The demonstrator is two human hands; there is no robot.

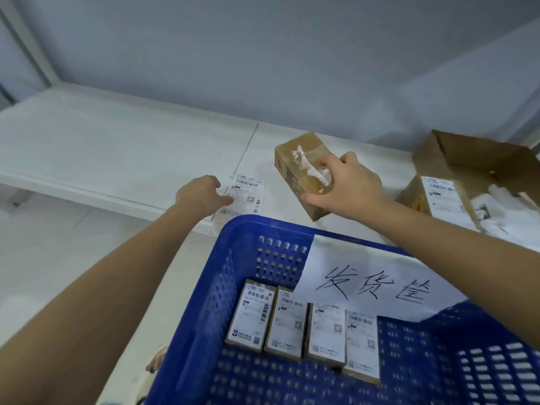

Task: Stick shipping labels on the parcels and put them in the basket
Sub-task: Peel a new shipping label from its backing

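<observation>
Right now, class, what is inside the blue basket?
Four labelled parcels lie side by side in the basket. A handwritten paper sign hangs over its far wall. The right arm hides part of it.

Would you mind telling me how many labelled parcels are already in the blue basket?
4. They stand side by side in a row on the floor of the blue basket: first, second, third and fourth, counted from the left. None looks hidden, though the basket's near end is out of view.
</observation>
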